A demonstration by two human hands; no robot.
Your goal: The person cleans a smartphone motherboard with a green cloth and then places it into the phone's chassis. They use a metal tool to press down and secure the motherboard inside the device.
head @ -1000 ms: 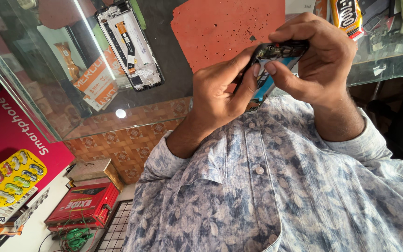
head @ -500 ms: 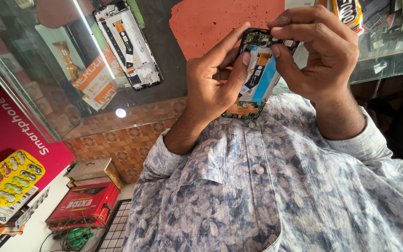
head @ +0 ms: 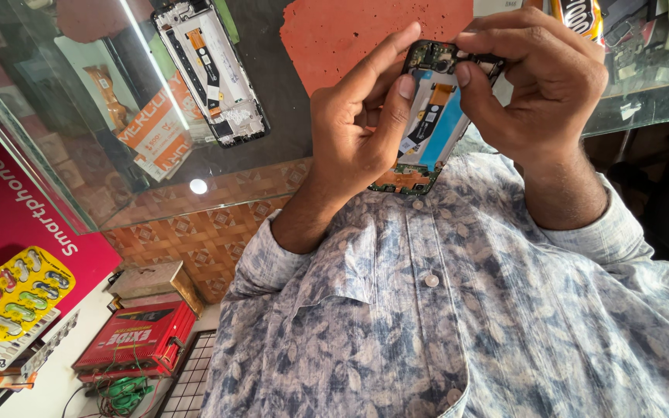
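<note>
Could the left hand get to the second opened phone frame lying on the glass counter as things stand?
Probably yes, but not freely: the left hand is cradling the opened phone that the right hand works on. The other phone frame lies bare on the glass counter, nothing between them.

bright even daylight, sharp focus, white glare streak on glass counter (head: 56, 155), wide-angle edge stretch

a grey-blue leaf-patterned shirt (head: 458, 325) with small pale buttons and sleeves rolled above the wrists.
</note>
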